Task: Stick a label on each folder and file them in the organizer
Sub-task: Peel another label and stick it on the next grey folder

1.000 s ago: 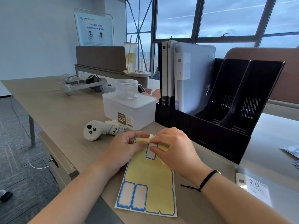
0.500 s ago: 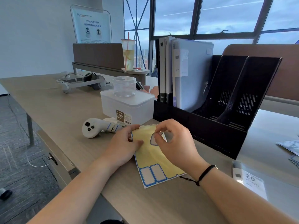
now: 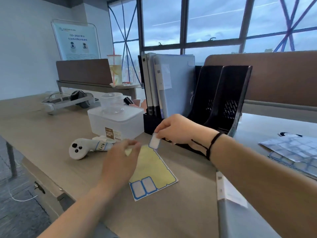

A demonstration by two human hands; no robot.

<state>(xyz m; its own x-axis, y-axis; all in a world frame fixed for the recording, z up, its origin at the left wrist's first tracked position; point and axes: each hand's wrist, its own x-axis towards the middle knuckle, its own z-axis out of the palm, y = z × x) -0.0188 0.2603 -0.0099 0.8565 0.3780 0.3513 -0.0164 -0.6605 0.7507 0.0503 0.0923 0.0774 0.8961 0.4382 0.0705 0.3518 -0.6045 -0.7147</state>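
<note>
- A small blue-edged label (image 3: 154, 142) is pinched between thumb and fingertips of the right hand (image 3: 178, 130), and is held just above the far corner of the label sheet (image 3: 151, 170).
- A black cord is worn around the right wrist.
- The left hand (image 3: 120, 162) is blurred; its fingers are spread fairly straight over the near left edge of the sheet, and whether the sheet is touched cannot be told.
- The sheet lies flat on the desk (image 3: 51, 134), mostly bare yellow backing, with two labels left at its near end.
- Just behind the right hand a black organizer (image 3: 228, 100) is stood on the desk; folders (image 3: 173, 86) are filed upright in its left slots, while the two right slots are seen without folders.
- A grey folder (image 3: 240, 219) is laid flat on the desk under the right forearm.
- More sheets (image 3: 295, 150) are seen at the far right.
- To the left, a white controller (image 3: 80, 150), a lidded plastic box (image 3: 116, 124) and a headset (image 3: 68, 102) are placed on the desk.
</note>
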